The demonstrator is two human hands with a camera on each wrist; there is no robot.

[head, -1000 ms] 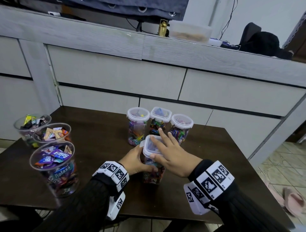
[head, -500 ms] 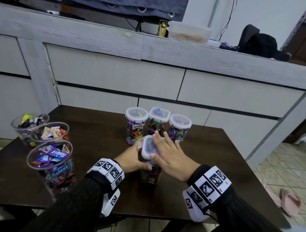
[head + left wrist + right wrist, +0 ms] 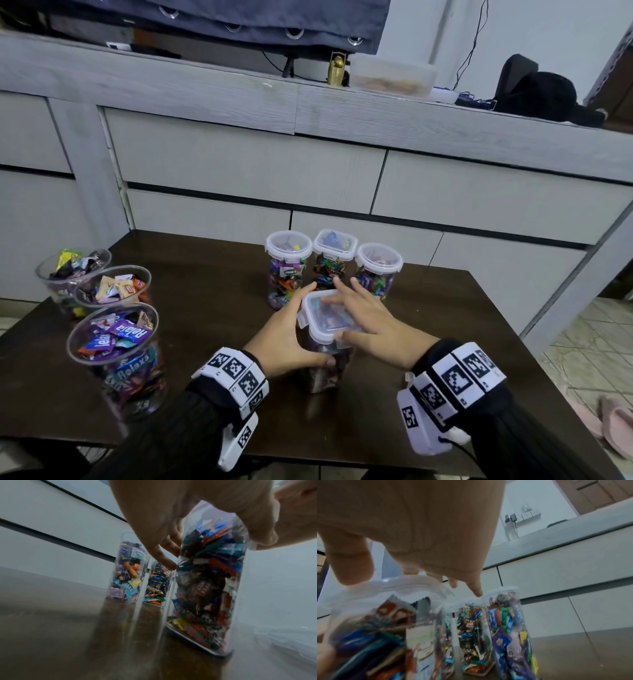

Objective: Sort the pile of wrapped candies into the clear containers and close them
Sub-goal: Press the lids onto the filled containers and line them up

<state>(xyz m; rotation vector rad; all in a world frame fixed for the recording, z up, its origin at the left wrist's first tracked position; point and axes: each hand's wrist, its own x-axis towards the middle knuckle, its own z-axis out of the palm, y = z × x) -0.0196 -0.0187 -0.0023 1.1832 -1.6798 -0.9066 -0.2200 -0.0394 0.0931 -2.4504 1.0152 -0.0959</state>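
A clear square container (image 3: 328,371) full of wrapped candies stands at the middle of the dark table (image 3: 205,274). My left hand (image 3: 289,337) grips its body from the left, thumb in front and fingers behind (image 3: 163,550). On its translucent lid (image 3: 320,317) lies my right hand (image 3: 370,323), fingers straight and spread, thumb at the lid's near edge. The right wrist view shows the lid's rim (image 3: 399,584) under the palm (image 3: 419,534). The candies inside (image 3: 205,581) are mostly brown, red and blue.
Three lidded candy containers (image 3: 288,267) (image 3: 331,260) (image 3: 377,274) stand in a row just behind my hands. Three open cups of candies (image 3: 73,274) (image 3: 113,291) (image 3: 116,356) stand along the table's left side. Grey cabinets rise beyond the far edge.
My right hand has shifted slightly over the lid, its fingers now reaching past the far edge. The left hand keeps its hold on the container.
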